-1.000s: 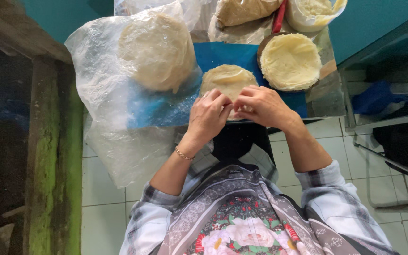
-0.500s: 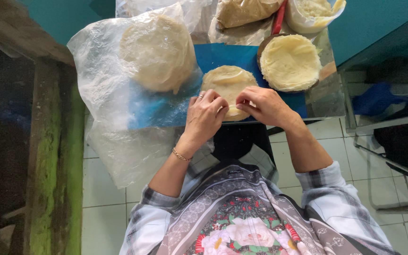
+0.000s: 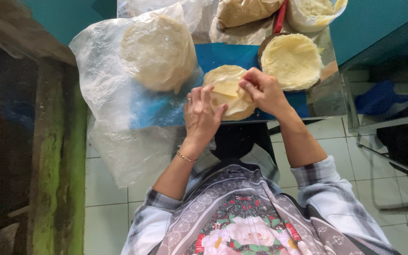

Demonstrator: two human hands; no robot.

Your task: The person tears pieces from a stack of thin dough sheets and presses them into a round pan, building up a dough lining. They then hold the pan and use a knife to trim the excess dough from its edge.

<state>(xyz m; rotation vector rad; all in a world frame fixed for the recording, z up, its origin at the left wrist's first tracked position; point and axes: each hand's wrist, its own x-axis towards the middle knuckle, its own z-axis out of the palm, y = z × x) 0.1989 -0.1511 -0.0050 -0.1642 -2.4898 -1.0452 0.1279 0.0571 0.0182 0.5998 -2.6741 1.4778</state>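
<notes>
on the blue table (image 3: 223, 54) my left hand (image 3: 203, 118) and right hand (image 3: 264, 89) pinch a thin dough sheet (image 3: 227, 92) (very floppy); a hard tug could tear it.

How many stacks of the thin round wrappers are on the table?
2. One big stack lies on the clear plastic sheet at the left. One smaller stack is on the blue surface, under the left hand and right hand. More may be hidden out of view.
</notes>
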